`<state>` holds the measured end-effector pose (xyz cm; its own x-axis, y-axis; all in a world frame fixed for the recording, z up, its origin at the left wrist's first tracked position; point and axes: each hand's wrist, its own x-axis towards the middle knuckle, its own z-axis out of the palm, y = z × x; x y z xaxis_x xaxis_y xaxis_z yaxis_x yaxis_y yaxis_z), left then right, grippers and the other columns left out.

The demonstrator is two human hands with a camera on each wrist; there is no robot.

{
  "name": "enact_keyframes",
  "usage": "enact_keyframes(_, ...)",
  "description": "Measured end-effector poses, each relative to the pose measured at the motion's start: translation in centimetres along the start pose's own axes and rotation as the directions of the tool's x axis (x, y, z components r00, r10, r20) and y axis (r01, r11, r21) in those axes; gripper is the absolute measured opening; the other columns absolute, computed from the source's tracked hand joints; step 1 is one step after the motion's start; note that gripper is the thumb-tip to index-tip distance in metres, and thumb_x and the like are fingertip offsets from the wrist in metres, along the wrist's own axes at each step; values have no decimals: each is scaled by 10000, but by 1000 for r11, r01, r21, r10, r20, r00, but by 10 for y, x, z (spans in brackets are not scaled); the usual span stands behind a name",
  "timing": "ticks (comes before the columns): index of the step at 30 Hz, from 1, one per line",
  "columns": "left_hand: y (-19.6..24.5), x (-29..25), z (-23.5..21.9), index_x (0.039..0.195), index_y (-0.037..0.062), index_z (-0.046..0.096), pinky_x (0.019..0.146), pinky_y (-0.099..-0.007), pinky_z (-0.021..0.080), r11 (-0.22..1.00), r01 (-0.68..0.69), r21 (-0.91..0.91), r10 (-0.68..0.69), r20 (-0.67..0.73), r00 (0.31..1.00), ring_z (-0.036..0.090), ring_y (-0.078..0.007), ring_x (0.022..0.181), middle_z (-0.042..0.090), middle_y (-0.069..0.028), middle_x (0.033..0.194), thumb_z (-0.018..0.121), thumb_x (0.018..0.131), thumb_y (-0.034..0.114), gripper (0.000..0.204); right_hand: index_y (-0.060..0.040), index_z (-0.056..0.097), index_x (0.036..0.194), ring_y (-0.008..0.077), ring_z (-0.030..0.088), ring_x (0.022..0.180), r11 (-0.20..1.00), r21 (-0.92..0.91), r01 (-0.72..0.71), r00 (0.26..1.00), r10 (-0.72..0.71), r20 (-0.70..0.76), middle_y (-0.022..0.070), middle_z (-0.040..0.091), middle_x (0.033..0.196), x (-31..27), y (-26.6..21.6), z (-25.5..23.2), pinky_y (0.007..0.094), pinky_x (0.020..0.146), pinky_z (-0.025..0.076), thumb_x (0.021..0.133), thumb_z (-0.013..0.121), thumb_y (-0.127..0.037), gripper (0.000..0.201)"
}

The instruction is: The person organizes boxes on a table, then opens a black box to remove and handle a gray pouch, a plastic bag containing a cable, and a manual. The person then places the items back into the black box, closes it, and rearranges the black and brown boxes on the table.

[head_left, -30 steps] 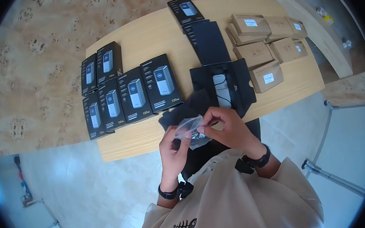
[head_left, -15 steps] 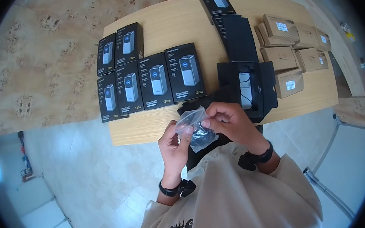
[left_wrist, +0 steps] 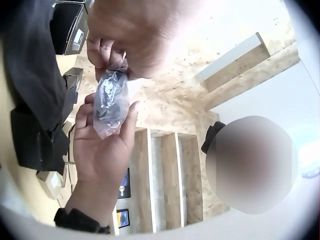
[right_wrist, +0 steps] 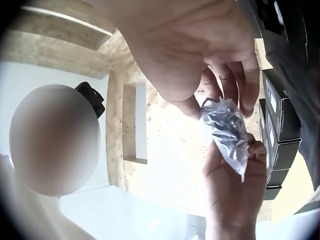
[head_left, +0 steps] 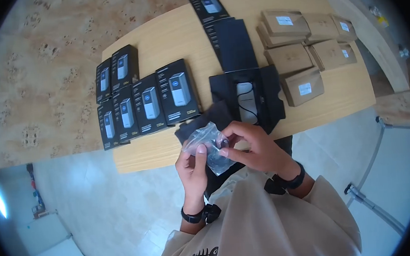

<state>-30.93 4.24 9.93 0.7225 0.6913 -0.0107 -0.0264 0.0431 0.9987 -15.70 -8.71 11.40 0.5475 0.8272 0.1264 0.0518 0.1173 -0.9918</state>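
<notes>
A crumpled clear plastic bag [head_left: 218, 161] with something dark inside is held between both hands, over the person's lap at the table's near edge. My left hand [head_left: 192, 173] grips its left side, thumb on top. My right hand [head_left: 257, 149] pinches the bag's right side with thumb and fingers. In the right wrist view, a small dark loop [right_wrist: 206, 101] shows at the end of the bag [right_wrist: 227, 130] by the right fingers. Just beyond the hands lies dark cloth-like material [head_left: 207, 119]. Behind it, an open black box [head_left: 270, 91] holds a white device [head_left: 246, 100] and a dark cable.
Several black printed boxes [head_left: 178, 94] stand at the left of the wooden table [head_left: 140, 159]. Another black box [head_left: 209, 7] is at the back, touching the open box's lid [head_left: 237, 43]. Several brown cartons [head_left: 290, 59] are stacked at the right.
The head view has shifted and turned back. The bag has tilted in the hands, its top leaning left. My left thumb lies further over it, and the right fingertips have shifted along its right side.
</notes>
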Motion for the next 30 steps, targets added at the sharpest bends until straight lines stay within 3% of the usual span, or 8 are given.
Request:
enact_keyframes(2,7,0,14,1188,-15,685,966,-283,472,997,45,-57,-43,20,999,636,-145,1073,700,-88,1182,649,1075,126,185,9,647,1091,187,734,872,999,26,-25,999,24,46,120,729,953,-15,7,-17,319,827,581,974,772,-121,215)
enact_keyframes(6,7,4,31,1109,-17,661,839,-264,462,979,-54,196,18,178,984,592,-119,935,663,-54,1039,632,1079,126,148,8,652,1068,198,747,891,993,93,-76,996,81,-46,122,746,955,-39,13,-42,323,820,584,979,767,-118,192)
enact_keyframes(7,7,7,38,1023,-23,652,767,-259,435,979,-79,190,48,163,985,546,-100,857,632,-34,945,642,1073,104,136,15,665,1060,177,735,881,995,58,-78,996,80,-36,110,743,940,-42,12,-49,308,814,581,973,772,-97,178)
enact_keyframes(13,9,13,74,901,19,620,713,-251,403,958,-143,248,110,140,984,508,-73,807,608,6,887,658,1083,223,276,10,692,1046,160,750,861,992,87,-96,988,106,-117,103,759,928,-55,10,-77,284,800,584,962,781,-75,149)
enact_keyframes(17,10,22,76,943,-19,649,709,-237,406,972,-113,206,79,164,983,522,-86,776,616,-19,858,686,1055,107,173,9,695,1079,156,762,898,991,129,-20,992,36,-122,99,768,973,-54,2,-88,282,802,585,965,768,-64,154)
enact_keyframes(22,18,24,76,962,-19,675,729,-239,431,951,-195,238,103,353,930,555,-95,796,647,-31,882,708,1032,81,126,3,693,1087,168,762,891,991,135,21,985,3,-171,97,769,965,-48,0,-93,286,802,581,975,764,-96,166)
enact_keyframes(26,20,23,77,999,-20,680,765,-245,456,958,-191,216,98,378,920,580,-106,832,665,-45,925,707,1028,69,97,-1,702,1044,166,756,865,998,70,7,988,4,-153,96,765,944,-46,-1,-96,285,780,573,987,766,-139,162)
enact_keyframes(30,22,22,71,1022,-18,668,793,-256,476,977,-122,173,65,302,951,597,-113,876,664,-57,965,713,1021,57,88,3,708,1024,146,744,856,988,151,8,979,24,-203,89,760,934,-45,4,-91,281,776,570,991,765,-146,162)
